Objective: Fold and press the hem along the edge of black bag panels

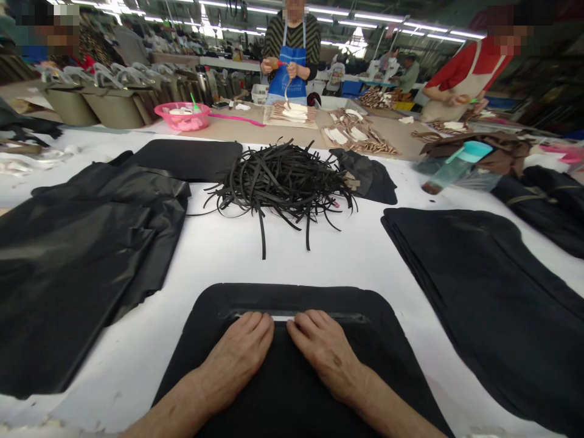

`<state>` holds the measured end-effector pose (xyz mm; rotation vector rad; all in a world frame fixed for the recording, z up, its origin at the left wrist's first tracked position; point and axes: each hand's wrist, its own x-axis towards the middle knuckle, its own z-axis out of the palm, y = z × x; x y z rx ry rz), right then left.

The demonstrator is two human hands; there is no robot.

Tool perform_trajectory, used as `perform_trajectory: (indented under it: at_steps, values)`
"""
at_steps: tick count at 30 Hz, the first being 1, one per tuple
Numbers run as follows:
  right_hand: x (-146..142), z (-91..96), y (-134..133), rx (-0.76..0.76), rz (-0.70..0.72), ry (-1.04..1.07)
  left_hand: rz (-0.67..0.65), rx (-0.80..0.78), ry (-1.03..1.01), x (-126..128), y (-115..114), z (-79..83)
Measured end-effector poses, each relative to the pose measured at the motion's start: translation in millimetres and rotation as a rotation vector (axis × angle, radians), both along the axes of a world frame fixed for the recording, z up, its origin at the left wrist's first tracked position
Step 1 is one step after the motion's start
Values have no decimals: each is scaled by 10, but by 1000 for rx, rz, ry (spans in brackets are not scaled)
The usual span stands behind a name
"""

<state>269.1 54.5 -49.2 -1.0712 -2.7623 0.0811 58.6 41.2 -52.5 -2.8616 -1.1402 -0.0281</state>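
Note:
A black panel with rounded corners point(283, 383) lies flat before me on the white-covered table. Near its far edge runs a long slot-like seam, where a short white strip point(281, 318) shows between my hands. My left hand point(244, 347) is closed, its fingers together and bent over the seam's edge, left of the strip. Mirroring it on the right, my right hand point(326, 350) is closed on the same edge, thumb toward the middle. What the fingertips press underneath is hidden.
A tangled heap of black strips point(287, 179) lies beyond the panel. Black sheets point(77, 274) are piled left, and stacked black panels point(483, 292) lie right. Farther back are a pink basket point(182, 117), a bottle with a turquoise lid point(458, 165) and co-workers, one in a blue apron point(293, 70).

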Motion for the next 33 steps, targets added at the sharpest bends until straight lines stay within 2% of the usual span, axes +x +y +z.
perform_trajectory:
  at_steps: [5,10,14,18,23,27,33]
  values:
    - [83,4,-11,-24,3,-48,5,4,15,-127,1,16]
    - [-7,40,-8,22,-2,-60,43,-88,-44,77,22,45]
    - [5,38,12,26,21,-88,10,-103,-62,203,11,-13]
    - [196,11,21,9,47,-133,-30,0,-7,208,-26,-66]
    - [524,-16,17,44,63,-141,-23,113,12,240,-62,-47]
    - [727,5,2,99,66,-132,-19,149,34,247,-87,-48]
    - [935,36,-58,160,19,-140,-15,185,67,240,-119,-140]
